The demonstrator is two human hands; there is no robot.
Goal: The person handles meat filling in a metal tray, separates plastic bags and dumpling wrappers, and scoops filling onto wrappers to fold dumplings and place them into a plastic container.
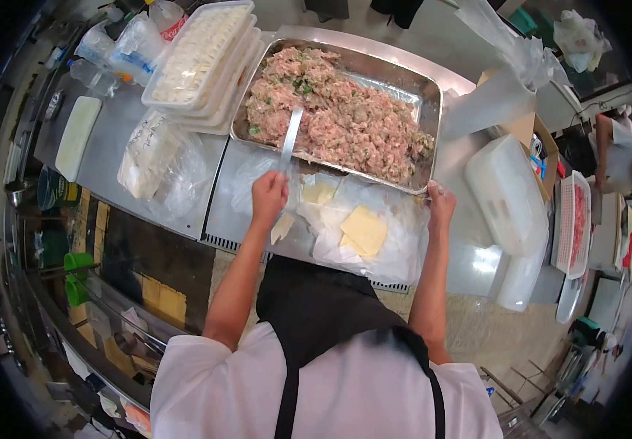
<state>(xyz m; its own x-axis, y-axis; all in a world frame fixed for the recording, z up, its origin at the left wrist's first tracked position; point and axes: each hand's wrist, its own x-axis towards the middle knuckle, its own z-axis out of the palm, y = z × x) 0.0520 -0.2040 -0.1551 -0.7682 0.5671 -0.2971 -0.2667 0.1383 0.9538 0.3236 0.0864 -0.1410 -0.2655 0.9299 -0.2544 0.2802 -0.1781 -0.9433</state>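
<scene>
A metal tray [434,110] of ground meat mixed with green bits [330,110] lies on the steel counter. My left hand [270,196] is closed round the lower end of a flat metal spatula [292,135], whose upper end touches the meat. My right hand [440,203] grips the tray's near right corner, fingers closed. Between my hands, just below the tray, yellow wrapper sheets [363,230] rest on crumpled clear plastic [330,245].
Stacked lidded containers [199,55] and a plastic bag [151,157] are to the left. At right lie a translucent container [502,190], a cardboard box [543,146] and a red-and-white basket [572,223]. Another person [619,154] is at the far right.
</scene>
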